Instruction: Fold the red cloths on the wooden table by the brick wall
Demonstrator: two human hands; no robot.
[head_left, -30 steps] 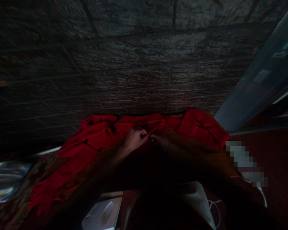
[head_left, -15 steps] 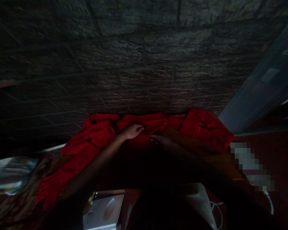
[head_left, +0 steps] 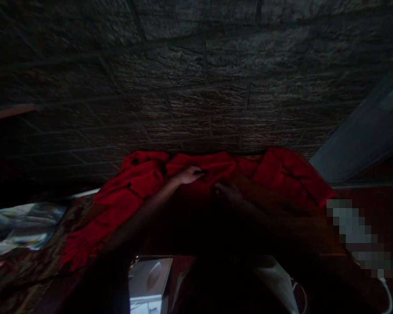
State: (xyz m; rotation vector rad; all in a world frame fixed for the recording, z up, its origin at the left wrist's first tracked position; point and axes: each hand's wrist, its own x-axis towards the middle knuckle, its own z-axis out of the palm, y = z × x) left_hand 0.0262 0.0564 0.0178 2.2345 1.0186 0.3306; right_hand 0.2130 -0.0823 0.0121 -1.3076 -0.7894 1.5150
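Note:
A long red scarf with a fringed end lies bunched along the foot of a dark brick wall. My left hand rests on the middle of the scarf with its fingers curled into the cloth. My right hand is just to its right, in deep shadow, pressed on the same stretch of scarf; its fingers look closed on the fabric. The scarf's right part sits folded on a brown surface.
A dark brick wall fills the upper view. A white boxy object and a white cord lie near the bottom. Shiny wrapping lies at left on patterned cloth. A grey slanted panel stands at right.
My left hand has moved up from a pinch next to my right hand onto the scarf's middle fold. The view has shifted left a little.

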